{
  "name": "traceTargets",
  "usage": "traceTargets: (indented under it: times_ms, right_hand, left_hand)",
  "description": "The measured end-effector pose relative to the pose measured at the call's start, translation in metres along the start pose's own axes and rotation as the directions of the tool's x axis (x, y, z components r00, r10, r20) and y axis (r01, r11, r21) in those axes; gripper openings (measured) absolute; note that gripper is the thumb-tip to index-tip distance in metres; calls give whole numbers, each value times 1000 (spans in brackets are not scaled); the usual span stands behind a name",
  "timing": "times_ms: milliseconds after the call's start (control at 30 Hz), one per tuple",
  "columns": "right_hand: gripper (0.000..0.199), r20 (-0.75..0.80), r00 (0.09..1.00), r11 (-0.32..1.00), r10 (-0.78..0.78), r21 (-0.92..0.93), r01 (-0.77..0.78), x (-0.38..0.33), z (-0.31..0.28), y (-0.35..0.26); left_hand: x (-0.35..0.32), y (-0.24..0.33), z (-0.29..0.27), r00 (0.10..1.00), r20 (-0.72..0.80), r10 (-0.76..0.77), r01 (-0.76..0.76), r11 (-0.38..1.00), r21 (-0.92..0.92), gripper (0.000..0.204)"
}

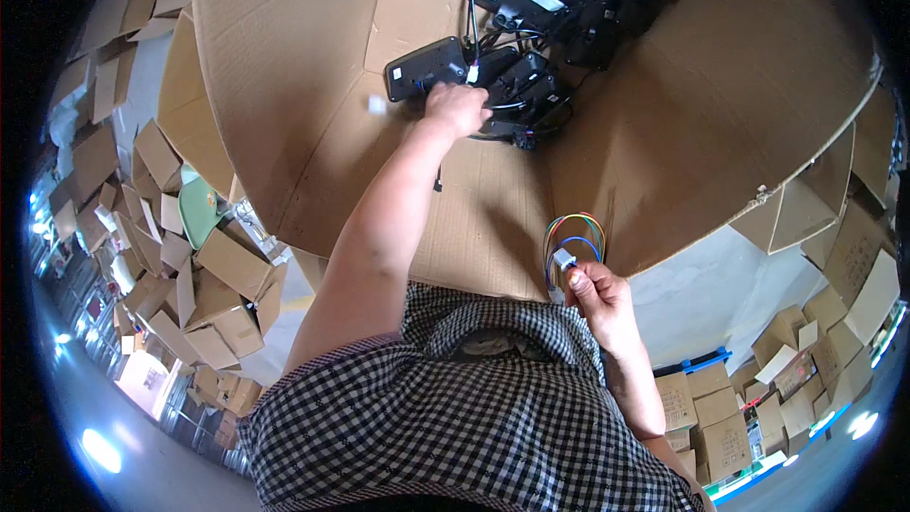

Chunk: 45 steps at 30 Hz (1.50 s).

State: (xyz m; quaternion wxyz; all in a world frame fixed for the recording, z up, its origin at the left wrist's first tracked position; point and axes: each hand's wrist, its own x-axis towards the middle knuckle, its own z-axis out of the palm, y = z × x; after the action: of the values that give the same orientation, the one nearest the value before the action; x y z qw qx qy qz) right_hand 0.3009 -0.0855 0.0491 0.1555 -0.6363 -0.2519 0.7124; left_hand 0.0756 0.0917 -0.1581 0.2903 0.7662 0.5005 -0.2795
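Note:
My left hand reaches down into a large cardboard box, its fingers curled at the lower edge of a flat black plastic device with a small white label. The fingertips are partly hidden. A white connector beside the device is blurred by motion. More black devices with cables lie just right of this hand. Near the box's near rim, my right hand pinches a wire harness by its white plug. The harness's red, yellow, green and blue wires loop above the fingers.
The tall cardboard box surrounds the devices, its curved walls rising left and right. A further pile of black units with cables lies at its far end. Flattened and open cartons crowd the left, near a green chair. Stacked cartons stand at the right.

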Motion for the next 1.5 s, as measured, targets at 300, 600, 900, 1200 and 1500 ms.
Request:
traceTargets:
  times_ms: [300,600,900,1200,1500]
  right_hand:
    - [23,-83,982,982,-171,-95,163,-7,20,-1]
    - [23,-135,965,952,-226,-241,189,-12,35,1]
    - [24,-55,975,972,-214,83,218,-21,38,19]
    - [24,99,959,787,-265,-553,275,-29,40,-14]
    - [18,565,822,966,-74,-162,199,4,25,19]
  left_hand:
    - [-149,62,-31,936,210,283,-326,921,214,36]
    - [-238,49,-43,929,199,312,-308,950,-52,20]
    - [-225,49,-30,700,-476,532,-695,660,-286,30]
    - [-226,68,-9,773,-423,473,-627,464,-626,24]
    - [-241,70,6,751,-297,590,-606,438,-664,26]
